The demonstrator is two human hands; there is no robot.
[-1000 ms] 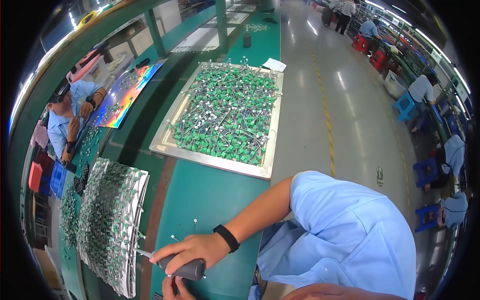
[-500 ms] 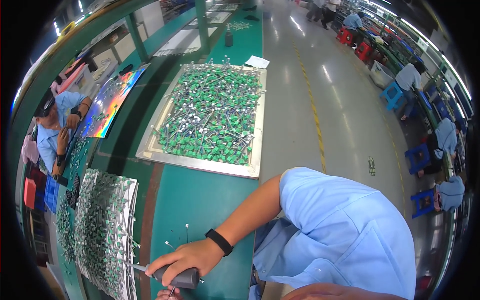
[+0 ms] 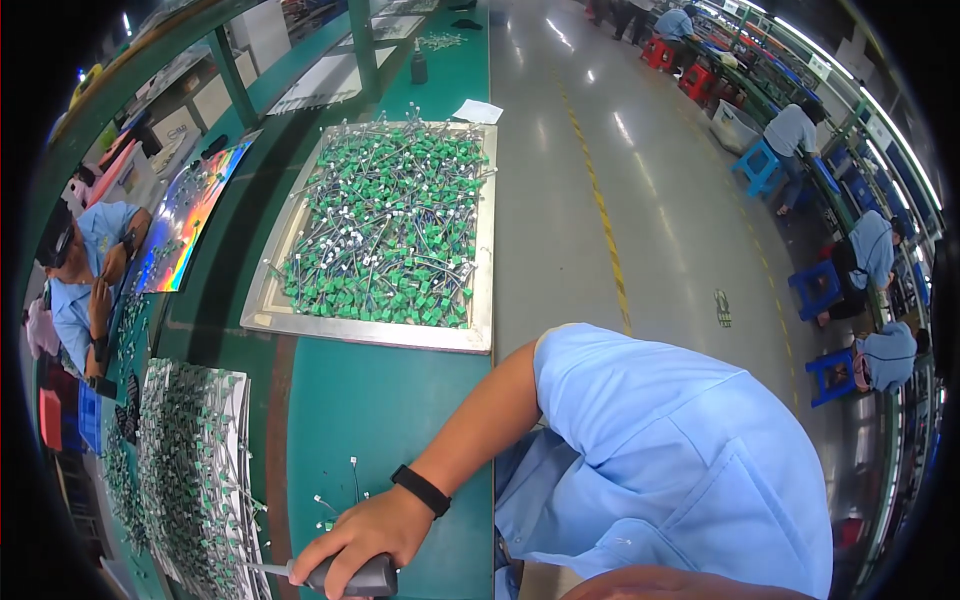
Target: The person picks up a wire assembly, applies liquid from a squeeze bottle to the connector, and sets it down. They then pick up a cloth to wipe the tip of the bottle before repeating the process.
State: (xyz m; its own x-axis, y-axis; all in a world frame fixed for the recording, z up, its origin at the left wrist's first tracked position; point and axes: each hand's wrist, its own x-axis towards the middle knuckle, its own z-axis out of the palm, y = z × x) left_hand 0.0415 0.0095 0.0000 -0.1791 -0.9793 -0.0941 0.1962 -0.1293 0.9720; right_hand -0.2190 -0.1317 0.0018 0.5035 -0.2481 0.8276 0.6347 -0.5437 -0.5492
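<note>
My right hand (image 3: 362,543), with a black band on its wrist, is wrapped round a dark grey bottle-like tool (image 3: 372,578) at the lower edge. Its thin pale tip points left, toward white sheets (image 3: 245,425) covered with rows of small green-headed wired parts (image 3: 190,470). A few loose wired parts (image 3: 353,463) stand or lie on the green table just beyond my knuckles. My left hand is outside the picture.
A pale-framed tray (image 3: 395,338) heaped with green and white wired parts sits farther up the table (image 3: 385,395). Beyond it are a paper (image 3: 478,111) and an upright dark bottle (image 3: 418,66). A co-worker (image 3: 90,255) works at left beside a shiny rainbow sheet (image 3: 200,215).
The fingertips of my left hand, seen before at the lower edge, have dropped out of view. The whole scene has shifted left as my head turned; my right hand keeps its grip.
</note>
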